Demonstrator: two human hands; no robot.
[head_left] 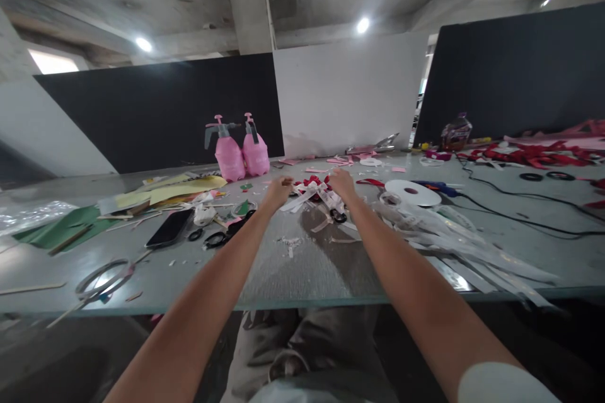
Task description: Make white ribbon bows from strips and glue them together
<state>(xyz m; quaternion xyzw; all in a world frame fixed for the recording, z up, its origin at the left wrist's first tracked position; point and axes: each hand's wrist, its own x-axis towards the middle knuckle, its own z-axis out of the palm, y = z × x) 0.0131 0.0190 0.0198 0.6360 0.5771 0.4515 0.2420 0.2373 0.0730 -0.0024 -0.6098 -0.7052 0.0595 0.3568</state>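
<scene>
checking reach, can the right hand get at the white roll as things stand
Probably yes: the right hand is near the white roll, and only a low red strip seems to lie between.

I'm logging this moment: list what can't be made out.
All in the head view:
Left hand and right hand: too small and blurred to tell exactly what each holds.
Red ribbon pile: cut off by the right edge.
Clear plastic: cut off by the left edge.
Bottle: any lettering too small.
</scene>
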